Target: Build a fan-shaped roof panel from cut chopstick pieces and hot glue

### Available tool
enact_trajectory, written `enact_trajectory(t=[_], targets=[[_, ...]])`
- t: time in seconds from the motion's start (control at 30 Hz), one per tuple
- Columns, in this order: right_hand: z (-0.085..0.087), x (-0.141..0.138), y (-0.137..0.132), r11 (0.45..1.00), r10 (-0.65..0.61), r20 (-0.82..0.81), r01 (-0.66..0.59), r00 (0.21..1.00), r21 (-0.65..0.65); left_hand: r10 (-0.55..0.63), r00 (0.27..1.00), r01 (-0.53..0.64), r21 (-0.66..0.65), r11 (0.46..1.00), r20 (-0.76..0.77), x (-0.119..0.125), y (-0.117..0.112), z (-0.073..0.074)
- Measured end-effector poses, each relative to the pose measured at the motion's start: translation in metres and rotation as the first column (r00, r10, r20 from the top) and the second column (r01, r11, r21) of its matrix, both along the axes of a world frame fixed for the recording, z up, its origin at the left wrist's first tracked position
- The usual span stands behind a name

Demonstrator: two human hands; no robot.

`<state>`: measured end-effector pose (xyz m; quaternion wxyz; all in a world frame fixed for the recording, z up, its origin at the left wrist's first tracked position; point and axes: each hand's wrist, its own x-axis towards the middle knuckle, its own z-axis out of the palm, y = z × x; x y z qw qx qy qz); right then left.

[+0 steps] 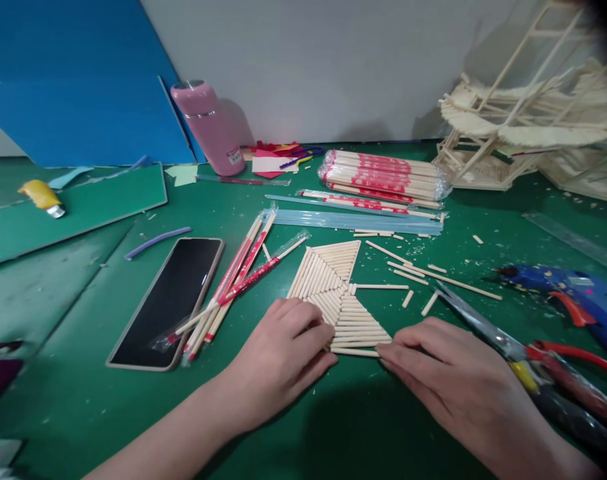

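Observation:
A flat panel of short wooden sticks (326, 275), fitted together in triangular sections around a centre point, lies on the green table. My left hand (290, 343) is closed with curled fingers at the panel's lower left edge, gripping it there. One short wooden stick (356, 352) lies along the lower edge, a narrow gap from the row above. Its right end is pinched between the fingertips of my right hand (448, 377). Another cut stick (382, 287) points rightward from near the panel's centre. My left fingertips are partly hidden.
Scissors (488, 327), pliers (573, 400) and a blue glue gun (573, 287) lie right. A phone (170, 300) and wrapped chopsticks (238, 273) are left. Behind stand a pink bottle (210, 130), a chopstick bundle (383, 177) and a stick model (523, 127). Offcuts (408, 298) are scattered about.

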<state>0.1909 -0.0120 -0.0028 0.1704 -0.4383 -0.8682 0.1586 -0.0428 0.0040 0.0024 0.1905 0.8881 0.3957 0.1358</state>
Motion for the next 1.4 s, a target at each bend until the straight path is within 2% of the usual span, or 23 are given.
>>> enact_trajectory(t=[0.33,0.6,0.7,0.9,1.07,1.17,1.4], targets=[[-0.004,0.001,-0.002,1.0,-0.001,-0.067,0.001,0.998,0.002,-0.017,1.0,0.017,0.13,0.991,-0.001,0.002,0.0,-0.009],[-0.008,-0.003,-0.001,0.998,-0.039,-0.075,0.035,0.996,-0.049,-0.054,0.998,0.046,0.22,0.974,0.032,0.005,-0.001,-0.013],[-0.004,-0.005,0.0,0.996,-0.036,-0.063,0.031,0.997,-0.08,-0.075,0.997,0.07,0.248,0.966,0.012,0.005,-0.001,-0.014],[0.009,0.006,0.007,0.987,-0.109,-0.18,0.085,0.978,-0.138,-0.09,0.996,0.085,0.284,0.955,0.007,0.004,0.0,-0.016],[0.013,0.022,0.01,0.945,-0.159,-0.025,0.145,0.987,-0.293,-0.111,0.994,0.109,0.294,0.95,-0.012,0.004,0.001,-0.018],[0.011,0.021,0.009,0.945,-0.15,0.027,0.152,0.988,-0.29,-0.104,0.995,0.1,0.301,0.948,-0.001,0.005,0.002,-0.018],[0.01,0.014,0.01,0.951,-0.082,-0.003,0.077,0.997,-0.299,-0.106,0.994,0.1,0.295,0.95,0.006,0.004,0.0,-0.018]])
